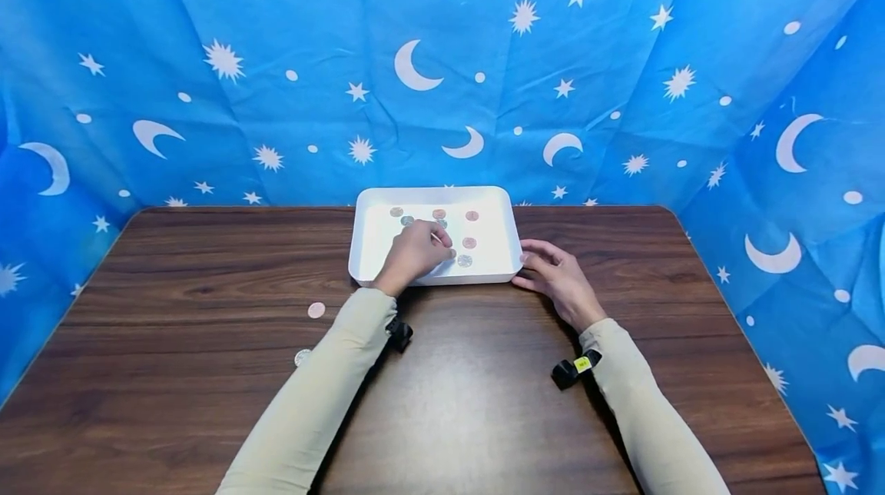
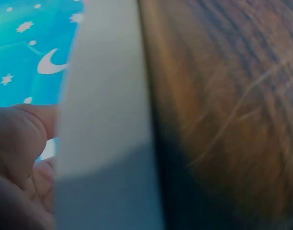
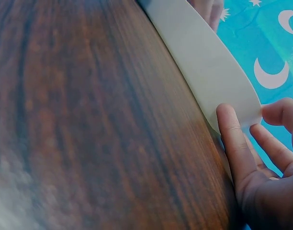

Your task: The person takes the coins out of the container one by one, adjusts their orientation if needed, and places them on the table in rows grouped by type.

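Observation:
A shallow white tray (image 1: 368,249) lies near the back edge of the table, with several copper and silver coins scattered on its floor. My left hand (image 1: 418,249) reaches in over its front wall, fingers curled and pinching a coin (image 1: 452,254) low over the tray floor. Just right of those fingertips lies a silver coin (image 1: 465,260), and a copper coin (image 1: 469,243) sits behind it. In the left wrist view the tray wall (image 2: 106,96) covers the fingertips. My right hand (image 1: 563,284) holds the tray's front right corner, its digits spread around it, as the right wrist view also shows.
Outside the tray, a copper coin (image 1: 316,310) and a silver coin (image 1: 302,357) lie on the dark wooden table (image 1: 456,403), left of my left forearm. A blue curtain (image 1: 318,57) with moons and stars hangs behind the table and along its sides.

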A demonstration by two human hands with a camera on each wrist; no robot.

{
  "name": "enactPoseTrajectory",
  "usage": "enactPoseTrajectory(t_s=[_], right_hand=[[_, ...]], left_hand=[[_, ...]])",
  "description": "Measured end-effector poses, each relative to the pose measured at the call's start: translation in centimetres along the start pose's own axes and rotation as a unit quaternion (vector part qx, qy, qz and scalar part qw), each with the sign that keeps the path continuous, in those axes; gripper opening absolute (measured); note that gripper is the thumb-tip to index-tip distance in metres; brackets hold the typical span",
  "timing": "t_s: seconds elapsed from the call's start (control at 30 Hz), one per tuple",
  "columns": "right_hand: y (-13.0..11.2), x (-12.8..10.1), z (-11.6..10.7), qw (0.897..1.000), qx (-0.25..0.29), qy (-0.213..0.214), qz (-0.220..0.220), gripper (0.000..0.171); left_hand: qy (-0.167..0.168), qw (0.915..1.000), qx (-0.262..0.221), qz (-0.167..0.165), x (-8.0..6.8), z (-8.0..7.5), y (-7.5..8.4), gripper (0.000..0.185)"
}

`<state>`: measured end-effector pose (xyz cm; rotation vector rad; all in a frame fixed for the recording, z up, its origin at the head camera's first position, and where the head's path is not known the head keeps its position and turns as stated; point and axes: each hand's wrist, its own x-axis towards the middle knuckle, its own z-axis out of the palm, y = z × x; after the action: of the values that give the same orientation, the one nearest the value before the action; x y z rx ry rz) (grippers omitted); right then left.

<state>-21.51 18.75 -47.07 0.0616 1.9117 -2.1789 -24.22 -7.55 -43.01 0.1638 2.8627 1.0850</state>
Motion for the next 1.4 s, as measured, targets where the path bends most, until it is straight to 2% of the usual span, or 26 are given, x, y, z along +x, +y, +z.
enactPoseTrajectory(t_s=[0.17,0.33,0.5,0.67,0.77,0.87,1.07,1.27,1.4], right_hand=[[0.3,-0.2,0.1,1.000,0.002,-0.001,0.006,0.043],[0.3,-0.2,0.2,1.000,0.008,-0.004,0.000,0.043],[0.1,-0.2,0.2,1.000,0.006,-0.002,0.004,0.042],[0.0,-0.1,0.0,1.000,0.004,0.000,0.002,0.043],[0.0,-0.1,-0.1,1.000,0.005,0.001,0.001,0.043],[0.0,0.0,-0.2,1.000,0.006,0.000,0.001,0.043],[0.0,0.0,-0.3,1.000,0.006,0.002,0.002,0.043],[-0.1,0.1,-0.1,1.000,0.005,0.002,0.007,0.043],[0.0,0.1,0.0,1.000,0.007,0.000,0.004,0.043]], left_hand=[[-0.020,0.9970,0.062,-0.042,0.0,1.1,0.4,0.029],[-0.022,0.9937,0.097,-0.051,0.0,1.3,1.0,0.038],[-0.018,0.9927,0.101,-0.063,0.3,0.6,0.8,0.031],[0.000,0.9920,0.086,-0.092,0.9,-0.5,-0.2,0.027],[-0.006,0.9924,0.072,-0.099,1.1,-0.9,-0.8,0.028],[-0.028,0.9944,0.038,-0.094,1.3,-1.3,-1.3,0.030],[-0.073,0.9938,-0.067,-0.050,1.7,-1.7,-2.2,0.030],[-0.054,0.9975,-0.026,-0.037,1.9,-1.5,-2.5,0.025],[-0.055,0.9976,-0.018,-0.038,2.1,-1.5,-2.5,0.020]])
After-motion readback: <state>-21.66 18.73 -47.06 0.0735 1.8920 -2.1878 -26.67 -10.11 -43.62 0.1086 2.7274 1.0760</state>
